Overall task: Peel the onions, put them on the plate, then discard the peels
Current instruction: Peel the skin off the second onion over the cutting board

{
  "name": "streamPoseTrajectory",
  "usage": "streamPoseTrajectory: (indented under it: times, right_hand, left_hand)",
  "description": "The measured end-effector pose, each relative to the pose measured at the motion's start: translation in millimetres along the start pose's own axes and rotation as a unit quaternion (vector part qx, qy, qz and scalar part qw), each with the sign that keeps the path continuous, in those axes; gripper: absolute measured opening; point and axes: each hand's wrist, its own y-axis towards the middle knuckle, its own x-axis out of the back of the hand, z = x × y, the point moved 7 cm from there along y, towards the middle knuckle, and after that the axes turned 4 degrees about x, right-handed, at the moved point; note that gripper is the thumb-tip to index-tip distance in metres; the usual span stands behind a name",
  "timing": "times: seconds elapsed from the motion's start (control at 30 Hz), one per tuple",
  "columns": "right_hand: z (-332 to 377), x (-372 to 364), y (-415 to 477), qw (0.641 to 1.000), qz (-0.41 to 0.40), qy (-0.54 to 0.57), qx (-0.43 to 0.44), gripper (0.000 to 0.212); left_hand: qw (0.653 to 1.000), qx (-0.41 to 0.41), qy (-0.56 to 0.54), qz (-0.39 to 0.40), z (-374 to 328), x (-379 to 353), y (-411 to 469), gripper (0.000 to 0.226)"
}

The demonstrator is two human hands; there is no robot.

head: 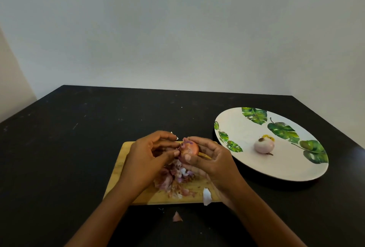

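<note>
Hands: my right hand (213, 160) steadies onion (190, 148); left hand (150, 153) pinches its skin (180, 150).
Peels (170, 179): caught on cutting board (120, 164).
Plate (240, 131): one peeled onion (264, 146).

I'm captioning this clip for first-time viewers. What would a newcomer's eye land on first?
Centre front, the left hand and right hand work a half-peeled onion over a wooden board strewn with peels: the right holds it, the left pinches its skin. To the right on the black table, a leaf-printed plate carries one peeled onion.
</note>
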Motion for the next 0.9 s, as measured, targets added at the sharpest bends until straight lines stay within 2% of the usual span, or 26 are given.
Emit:
streamPoseTrajectory:
  times: [0.13, 0.23, 0.4, 0.53, 0.77, 0.9]
  right_hand:
    - [3.1, -0.4, -1.3, 0.999, 0.000, -0.042, 0.014, 0.052]
    - [6.8, -0.4, -2.8, 0.998, 0.006, -0.050, 0.023, 0.050]
    - [8.8, -4.5, -7.2, 0.999, 0.035, -0.035, 0.018, 0.051]
    - [12.3, -9.8, -9.7, 0.997, 0.059, -0.041, 0.027, 0.043]
    - [14.5, -11.8, -11.9, 0.996, 0.059, -0.049, 0.042, 0.043]
    - [16.3, -12.9, -12.8, 0.995, 0.050, -0.058, 0.060, 0.043]
  left_hand:
    - [0.999, -0.018, 0.029, -0.026, 0.4, 0.6, -1.5, 0.032]
    - [0.998, -0.024, 0.047, -0.024, -1.3, 0.2, -0.9, 0.032]
    - [0.998, -0.003, 0.045, 0.036, -2.2, 3.5, 2.0, 0.030]
    - [0.995, -0.008, 0.059, 0.075, -4.3, 3.6, 1.0, 0.031]
    - [0.988, -0.022, 0.078, 0.130, -4.1, -3.3, -0.8, 0.034]
    - [0.986, -0.012, 0.101, 0.131, 0.5, -6.3, -1.0, 0.036]
